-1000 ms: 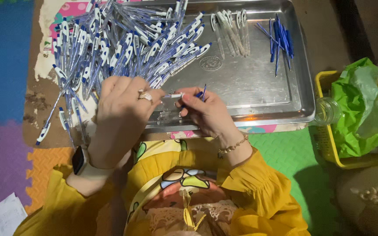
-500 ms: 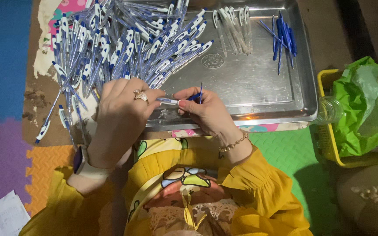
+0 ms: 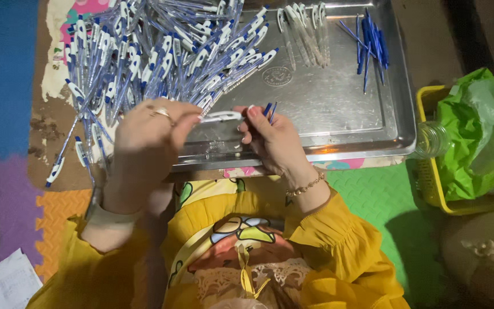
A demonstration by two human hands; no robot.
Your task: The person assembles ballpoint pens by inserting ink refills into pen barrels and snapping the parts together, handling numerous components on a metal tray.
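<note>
the left hand [image 3: 147, 146] and the right hand [image 3: 275, 140] pinched a clear plastic pen barrel with a white clip [image 3: 220, 117] between them. it sat level above the near rim of the shiny steel tray [image 3: 338, 109], and the right fingers also gripped thin blue ink refills [image 3: 269, 110].

a crumpled green plastic bag [image 3: 473, 134] fills the yellow basket [image 3: 430, 189] at the right, just beside the metal tray [image 3: 338, 114], which bears a small round embossed stamp [image 3: 277, 76]. no signs or screens show.
</note>
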